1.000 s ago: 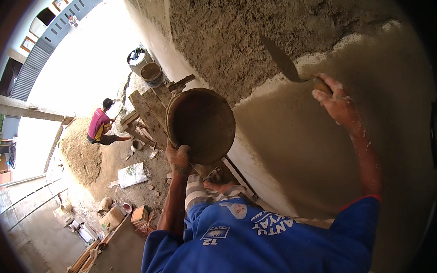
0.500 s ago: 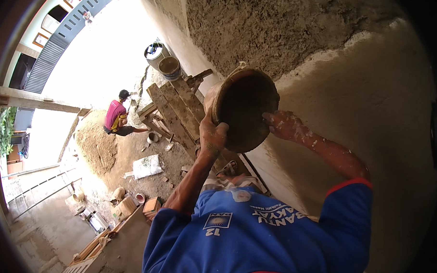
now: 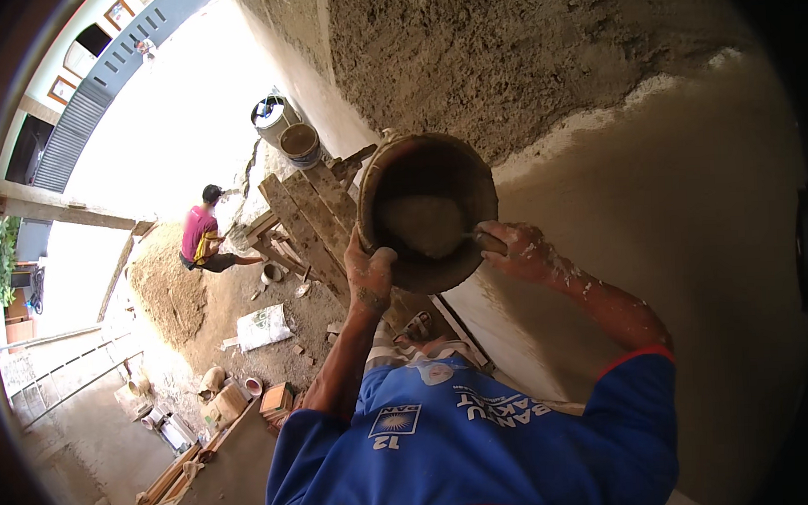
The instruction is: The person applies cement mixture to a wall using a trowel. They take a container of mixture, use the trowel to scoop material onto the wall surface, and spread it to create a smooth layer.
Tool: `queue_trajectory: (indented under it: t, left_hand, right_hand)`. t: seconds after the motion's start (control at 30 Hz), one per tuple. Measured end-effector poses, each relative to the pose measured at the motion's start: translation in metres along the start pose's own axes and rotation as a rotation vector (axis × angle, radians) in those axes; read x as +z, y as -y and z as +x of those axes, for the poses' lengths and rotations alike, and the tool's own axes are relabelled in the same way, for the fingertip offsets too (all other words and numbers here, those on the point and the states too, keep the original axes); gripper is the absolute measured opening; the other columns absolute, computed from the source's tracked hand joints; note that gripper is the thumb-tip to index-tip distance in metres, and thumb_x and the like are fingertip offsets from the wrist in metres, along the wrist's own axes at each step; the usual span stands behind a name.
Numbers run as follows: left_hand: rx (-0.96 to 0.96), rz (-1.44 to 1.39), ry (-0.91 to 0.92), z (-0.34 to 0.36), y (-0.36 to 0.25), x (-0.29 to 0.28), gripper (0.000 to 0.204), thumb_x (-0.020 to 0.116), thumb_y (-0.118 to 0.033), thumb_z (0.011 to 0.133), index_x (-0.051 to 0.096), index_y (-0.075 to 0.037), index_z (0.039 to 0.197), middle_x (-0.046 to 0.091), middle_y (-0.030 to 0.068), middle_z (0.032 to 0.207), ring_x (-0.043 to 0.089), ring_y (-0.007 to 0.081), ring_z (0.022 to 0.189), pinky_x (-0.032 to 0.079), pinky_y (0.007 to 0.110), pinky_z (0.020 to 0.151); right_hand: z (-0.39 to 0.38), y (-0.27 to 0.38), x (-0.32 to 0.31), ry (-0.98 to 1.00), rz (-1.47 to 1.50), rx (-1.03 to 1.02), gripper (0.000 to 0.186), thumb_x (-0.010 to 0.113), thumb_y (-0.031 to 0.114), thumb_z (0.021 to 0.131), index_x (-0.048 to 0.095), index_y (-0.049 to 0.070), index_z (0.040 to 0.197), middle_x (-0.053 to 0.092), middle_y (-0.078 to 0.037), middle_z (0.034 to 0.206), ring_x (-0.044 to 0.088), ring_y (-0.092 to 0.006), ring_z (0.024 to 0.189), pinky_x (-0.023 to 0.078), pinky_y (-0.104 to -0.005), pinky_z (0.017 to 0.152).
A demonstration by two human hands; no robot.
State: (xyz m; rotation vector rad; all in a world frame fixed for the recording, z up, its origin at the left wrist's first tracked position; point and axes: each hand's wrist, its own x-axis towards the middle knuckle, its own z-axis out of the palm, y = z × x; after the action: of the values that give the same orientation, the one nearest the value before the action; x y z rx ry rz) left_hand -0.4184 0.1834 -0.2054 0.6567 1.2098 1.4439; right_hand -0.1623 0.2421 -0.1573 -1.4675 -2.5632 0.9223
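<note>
Since half a second ago the right hand (image 3: 521, 251) has dipped further into the round pan (image 3: 427, 212), centre frame, tool handle clenched, blade hidden in the mortar (image 3: 423, 225). Left hand (image 3: 369, 276) clamps the pan's lower rim, thumb over the edge, tilting its mouth toward the worker, close beside the half-plastered wall (image 3: 669, 199) at right. Another person (image 3: 203, 240) crouches far left by a sand pile (image 3: 160, 288).

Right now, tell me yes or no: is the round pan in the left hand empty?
No: the round pan, gripped at its rim by the left hand, holds a pale heap of mortar that the right hand reaches into.
</note>
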Motion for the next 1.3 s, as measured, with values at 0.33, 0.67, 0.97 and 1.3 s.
queue_trajectory:
  t: [0.33, 0.67, 0.97, 1.3]
  left_hand:
    - [0.011, 0.129, -0.11, 0.005, -0.002, -0.026, 0.048, 0.054, -0.002, 0.069, 0.056, 0.004, 0.116, 0.066, 0.0092, 0.093, 0.063, 0.0182, 0.08, 0.052, 0.03, 0.075]
    - [-0.045, 0.076, -0.084, 0.0, 0.008, -0.024, 0.056, 0.05, 0.001, 0.069, 0.051, 0.006, 0.125, 0.065, 0.0137, 0.107, 0.063, 0.0213, 0.092, 0.051, 0.031, 0.085]
    - [-0.006, 0.147, 0.035, 0.008, 0.001, 0.01, 0.059, 0.05, -0.003, 0.068, 0.051, 0.005, 0.126, 0.066, 0.0143, 0.103, 0.064, 0.0217, 0.09, 0.051, 0.032, 0.083]
    - [0.1, 0.454, 0.055, 0.016, -0.049, 0.018, 0.062, 0.052, -0.008, 0.066, 0.053, 0.001, 0.128, 0.068, 0.0239, 0.097, 0.067, 0.0321, 0.09, 0.051, 0.039, 0.085]
  right_hand:
    - [-0.012, 0.055, -0.096, 0.073, 0.176, -0.027, 0.043, 0.074, 0.017, 0.076, 0.06, 0.001, 0.113, 0.068, -0.015, 0.089, 0.066, -0.0243, 0.077, 0.051, -0.0351, 0.073]
    - [-0.022, -0.024, -0.202, -0.706, -0.21, 0.228, 0.041, 0.063, 0.02, 0.088, 0.059, 0.005, 0.126, 0.067, -0.02, 0.111, 0.066, -0.0297, 0.103, 0.052, -0.0385, 0.088]
    - [-0.021, 0.03, -0.084, -0.095, -0.426, 0.153, 0.039, 0.063, 0.019, 0.087, 0.055, 0.009, 0.123, 0.06, -0.017, 0.108, 0.061, -0.0317, 0.104, 0.051, -0.0421, 0.088]
    - [0.03, -0.009, -0.006, 0.146, -0.488, 0.05, 0.039, 0.057, 0.021, 0.087, 0.055, 0.008, 0.124, 0.062, -0.016, 0.108, 0.062, -0.0344, 0.099, 0.053, -0.0445, 0.083]
